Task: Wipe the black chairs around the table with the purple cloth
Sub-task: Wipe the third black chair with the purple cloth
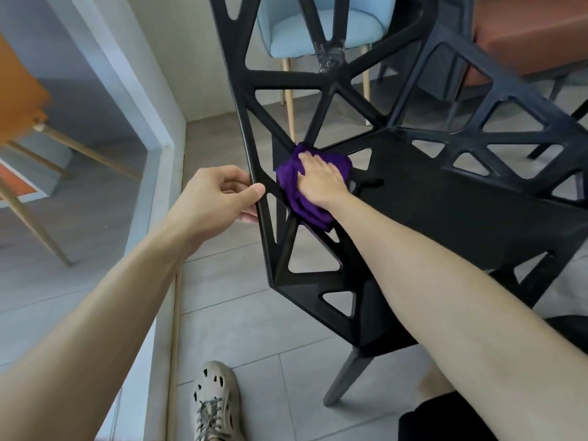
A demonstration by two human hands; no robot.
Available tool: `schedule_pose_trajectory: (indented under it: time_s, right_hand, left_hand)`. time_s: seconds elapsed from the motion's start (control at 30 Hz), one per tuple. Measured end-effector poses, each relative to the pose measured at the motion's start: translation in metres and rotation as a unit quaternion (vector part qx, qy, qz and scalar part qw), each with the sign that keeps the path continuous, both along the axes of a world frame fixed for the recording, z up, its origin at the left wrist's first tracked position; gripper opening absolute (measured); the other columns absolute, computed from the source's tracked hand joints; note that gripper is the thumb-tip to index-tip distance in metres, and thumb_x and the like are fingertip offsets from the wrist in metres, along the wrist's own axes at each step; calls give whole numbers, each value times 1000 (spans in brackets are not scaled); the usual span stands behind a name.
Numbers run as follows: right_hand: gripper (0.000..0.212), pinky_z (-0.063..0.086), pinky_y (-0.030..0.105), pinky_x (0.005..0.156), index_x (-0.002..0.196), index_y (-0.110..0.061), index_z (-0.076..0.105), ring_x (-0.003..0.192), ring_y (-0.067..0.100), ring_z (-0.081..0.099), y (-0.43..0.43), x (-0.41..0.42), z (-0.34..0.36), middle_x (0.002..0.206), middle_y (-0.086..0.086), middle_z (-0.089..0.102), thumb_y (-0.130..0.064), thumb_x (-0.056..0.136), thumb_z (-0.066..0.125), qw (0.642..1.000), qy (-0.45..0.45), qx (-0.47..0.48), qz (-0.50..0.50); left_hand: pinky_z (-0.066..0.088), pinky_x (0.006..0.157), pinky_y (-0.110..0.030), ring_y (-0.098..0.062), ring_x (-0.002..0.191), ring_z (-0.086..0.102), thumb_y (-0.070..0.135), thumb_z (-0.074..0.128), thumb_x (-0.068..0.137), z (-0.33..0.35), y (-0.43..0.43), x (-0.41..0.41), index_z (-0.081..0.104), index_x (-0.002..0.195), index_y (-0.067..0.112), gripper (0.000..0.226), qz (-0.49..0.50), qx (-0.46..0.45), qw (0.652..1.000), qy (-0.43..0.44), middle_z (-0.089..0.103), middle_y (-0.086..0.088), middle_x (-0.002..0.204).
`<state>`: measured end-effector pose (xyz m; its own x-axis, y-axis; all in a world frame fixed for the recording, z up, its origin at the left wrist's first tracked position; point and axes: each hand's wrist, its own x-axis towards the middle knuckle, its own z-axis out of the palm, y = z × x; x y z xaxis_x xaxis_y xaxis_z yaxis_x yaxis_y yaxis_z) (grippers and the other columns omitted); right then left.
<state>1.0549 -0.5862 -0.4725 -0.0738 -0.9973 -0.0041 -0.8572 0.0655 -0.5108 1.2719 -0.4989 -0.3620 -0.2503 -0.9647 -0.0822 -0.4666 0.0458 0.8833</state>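
A black chair with a lattice of triangular cut-outs fills the middle and right of the view, tilted toward me. My left hand grips the chair's left edge bar, thumb in front and fingers curled behind it. My right hand lies flat, fingers straight, pressing the bunched purple cloth against a junction of the black bars, just right of my left hand. Part of the cloth is hidden under my palm.
A grey-white wall corner stands at the left, with an orange chair on wooden legs behind glass. A light blue chair and a brown seat sit beyond the black chair. My shoe is on the grey tile floor.
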Motion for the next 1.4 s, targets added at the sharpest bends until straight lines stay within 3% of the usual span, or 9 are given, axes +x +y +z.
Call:
schedule_pose_trajectory:
  time_s: [0.17,0.27,0.43,0.77,0.87,1.17,1.3,1.37,1.4]
  right_hand:
    - [64,16,46,131,167,-12,28,159,29,29,2,-2,-2,173,11,30,-45,112,36,1000,7,-5,17]
    - [60,15,40,131,168,-13,27,160,27,28,41,5,9,175,9,28,-40,115,34,998,-57,4,39]
    - [83,11,41,134,171,-13,11,165,18,12,152,18,15,179,3,13,-65,109,29,994,-39,25,100]
    - [64,6,43,133,171,-15,12,165,19,9,65,1,0,179,6,9,-43,115,20,997,-17,40,66]
    - [69,6,43,134,172,-16,8,165,18,8,93,10,6,180,4,8,-52,114,21,996,-30,44,73]
    - [85,15,40,133,170,-17,24,161,8,21,218,51,22,175,-5,26,-72,105,30,993,-17,-91,78]
    - [59,44,36,116,146,-15,61,130,12,62,230,57,8,142,-3,68,-57,110,40,977,-69,-197,40]
    - [40,55,27,86,114,-20,69,90,10,68,230,55,8,98,-7,74,-51,112,44,969,-117,-218,3]
    - [35,51,21,72,100,-24,66,76,7,64,226,54,14,82,-11,68,-50,112,45,966,-144,-215,-23]
  left_hand:
    - [64,68,-24,-29,82,81,11,69,105,-1,1,-3,74,108,-1,14,17,-1,1000,7,79,-20,93]
    - [63,66,-22,-25,77,80,10,69,105,-2,5,-3,75,106,0,12,24,-11,1000,1,79,-16,89]
    - [64,68,-24,-17,71,77,11,70,105,-4,2,-1,74,102,1,11,23,-9,1000,6,76,-12,83]
    - [64,70,-24,-19,78,79,15,68,106,-5,5,-5,76,107,5,13,34,-24,999,1,79,-12,89]
    - [63,69,-24,-18,76,78,14,69,106,-7,6,-5,77,103,6,12,46,-20,999,14,79,-10,87]
    - [62,66,-21,-12,72,78,16,71,105,-5,8,-10,76,100,11,9,63,-31,998,4,75,2,74]
    - [66,74,-27,-16,77,80,18,68,107,-7,7,-7,77,100,15,11,50,-39,998,-7,78,3,75]
    - [66,77,-27,-19,81,81,16,61,110,-4,9,-5,76,104,17,17,36,-30,999,-14,80,-2,85]
    - [66,77,-27,-20,85,81,13,55,112,-2,10,-3,76,106,19,23,22,-19,999,-15,81,-5,91]
